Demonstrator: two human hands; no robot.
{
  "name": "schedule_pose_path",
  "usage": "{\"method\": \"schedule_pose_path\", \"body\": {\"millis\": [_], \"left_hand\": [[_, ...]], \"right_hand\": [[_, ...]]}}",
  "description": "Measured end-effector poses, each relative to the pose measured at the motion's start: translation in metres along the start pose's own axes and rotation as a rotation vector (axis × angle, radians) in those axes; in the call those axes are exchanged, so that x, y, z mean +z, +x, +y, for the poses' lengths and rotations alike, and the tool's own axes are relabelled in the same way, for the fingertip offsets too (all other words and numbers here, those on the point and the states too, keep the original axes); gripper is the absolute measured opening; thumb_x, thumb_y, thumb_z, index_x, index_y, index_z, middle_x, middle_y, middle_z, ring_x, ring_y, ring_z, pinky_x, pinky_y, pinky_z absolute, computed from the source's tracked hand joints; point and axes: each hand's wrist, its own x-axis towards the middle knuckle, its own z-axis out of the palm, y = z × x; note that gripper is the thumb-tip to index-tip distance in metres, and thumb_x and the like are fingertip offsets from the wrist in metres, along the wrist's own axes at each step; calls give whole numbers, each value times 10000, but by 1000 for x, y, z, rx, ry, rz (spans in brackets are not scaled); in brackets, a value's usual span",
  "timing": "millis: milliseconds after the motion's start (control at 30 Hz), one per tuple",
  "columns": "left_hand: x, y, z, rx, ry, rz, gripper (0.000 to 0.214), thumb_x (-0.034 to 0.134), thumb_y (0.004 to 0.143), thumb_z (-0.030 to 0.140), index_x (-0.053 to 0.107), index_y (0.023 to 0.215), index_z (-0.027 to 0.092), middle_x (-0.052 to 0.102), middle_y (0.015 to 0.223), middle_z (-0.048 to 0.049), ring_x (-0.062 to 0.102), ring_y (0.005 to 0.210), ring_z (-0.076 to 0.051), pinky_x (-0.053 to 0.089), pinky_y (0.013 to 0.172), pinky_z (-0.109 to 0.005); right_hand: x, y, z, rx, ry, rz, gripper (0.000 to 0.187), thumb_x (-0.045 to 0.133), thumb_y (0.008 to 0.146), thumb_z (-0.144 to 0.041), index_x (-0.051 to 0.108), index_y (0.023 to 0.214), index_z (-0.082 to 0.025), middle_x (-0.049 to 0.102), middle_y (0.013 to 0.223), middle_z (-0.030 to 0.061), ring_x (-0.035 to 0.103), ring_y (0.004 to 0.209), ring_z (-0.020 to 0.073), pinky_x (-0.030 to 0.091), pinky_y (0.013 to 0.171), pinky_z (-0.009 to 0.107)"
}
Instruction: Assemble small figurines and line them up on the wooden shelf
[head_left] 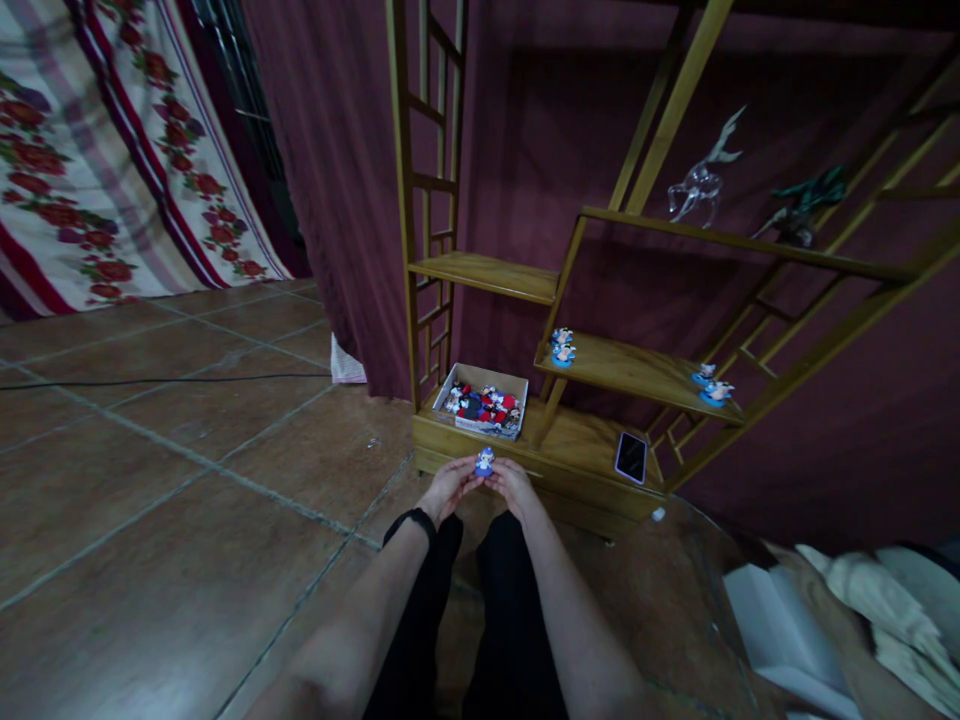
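A small purple-and-white figurine [484, 462] stands upright between my hands, just in front of the low shelf. The fingers of my left hand [450, 482] close on its left side, and those of my right hand [513, 482] hold its right side. Behind them, a shallow cardboard box [489, 430] on the bottom shelf holds several red, black and white figurines [491, 402]. On the middle shelf, blue-based figurines [563, 353] stand in a pair at the left end, and another pair of figurines [716, 392] is at the right end.
The wooden display rack [480, 275] fills the front. A phone or tablet [631, 457] lies on its bottom shelf. Higher up are a clear deer ornament [697, 190] and a dark green ornament [806, 205]. A cable [165, 382] crosses the tiled floor; a white box [784, 625] is at right.
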Motion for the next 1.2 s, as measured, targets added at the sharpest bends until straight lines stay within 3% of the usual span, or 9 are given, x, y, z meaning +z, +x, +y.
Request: {"method": "schedule_pose_path", "body": {"millis": [700,1200], "left_hand": [[-2,6,-2,4,-39,-21,151,623,741,76,646,889,81,689,867,-116,659,727,-131,540,707,-217],[1,0,-3,-12,0,-6,69,652,726,106,635,792,98,685,786,-97,656,680,-130,547,665,-217]], "right_hand": [[-2,-1,1,4,-25,-33,311,728,580,-385,606,788,-187,675,749,19,616,646,122,461,630,239],[0,-1,2,-50,-23,-25,364,737,557,-443,631,796,-190,675,781,20,611,670,131,464,641,245]]}}
